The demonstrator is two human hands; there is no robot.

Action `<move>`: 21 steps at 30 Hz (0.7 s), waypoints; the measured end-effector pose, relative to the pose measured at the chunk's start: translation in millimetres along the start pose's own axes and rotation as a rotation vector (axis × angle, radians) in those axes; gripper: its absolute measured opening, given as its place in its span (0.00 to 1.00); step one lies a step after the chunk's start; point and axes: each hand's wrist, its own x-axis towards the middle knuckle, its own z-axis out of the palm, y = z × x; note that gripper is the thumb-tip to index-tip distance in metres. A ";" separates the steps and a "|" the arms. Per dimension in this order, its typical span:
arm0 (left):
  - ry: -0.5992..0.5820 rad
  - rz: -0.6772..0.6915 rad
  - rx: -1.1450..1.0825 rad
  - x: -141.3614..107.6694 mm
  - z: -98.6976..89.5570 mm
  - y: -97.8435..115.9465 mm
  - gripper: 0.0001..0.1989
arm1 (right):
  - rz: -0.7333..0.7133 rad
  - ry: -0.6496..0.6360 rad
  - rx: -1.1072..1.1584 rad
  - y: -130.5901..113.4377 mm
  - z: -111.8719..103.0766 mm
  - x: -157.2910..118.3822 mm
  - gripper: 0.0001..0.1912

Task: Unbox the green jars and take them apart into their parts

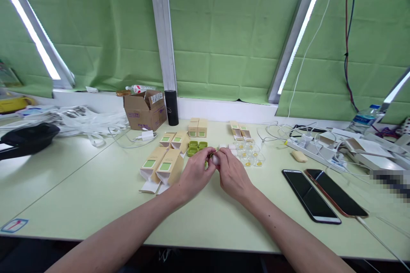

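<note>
- The person's left hand [197, 171] and right hand [235, 174] are together at the fingertips, above the middle of the pale table [205, 226].
- Both hands are closed in a pinch on a small white piece [215, 160]; it lies exactly between the fingertips, and the fingers hide part of it, so its full shape one cannot tell.
- Just beyond the left hand, and a little to its left, stand several green square cups [192, 152], grouped close together.
- To the left of the left hand is a group of open beige cartons [170, 166], each with a green square on its side; the white flaps of the nearest ones are spread toward the person.
- Just beside the right hand, on its far right side, is a cluster of clear plastic containers [259, 160] with something yellow inside; some small white cylinders [231, 146] lie between this cluster and the fingers.
- Farther back, well apart from the hands, two beige boxes [197, 127] stand side by side, and more beige cartons [240, 131] are to the right of them.
- Well to the right of the right hand, two smartphones lie with their dark screens up: one with a white front [310, 196], one in a brownish case [336, 192].
</note>
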 end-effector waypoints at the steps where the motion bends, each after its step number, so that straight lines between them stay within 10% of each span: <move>1: 0.000 -0.005 -0.006 -0.1 0.1 0.3 0.16 | 0.001 0.003 -0.001 -0.4 0.3 0.2 0.17; 21: -0.043 0.059 -0.179 1.0 -0.1 -20.8 0.19 | 0.180 0.079 0.404 13.8 -8.2 -1.0 0.12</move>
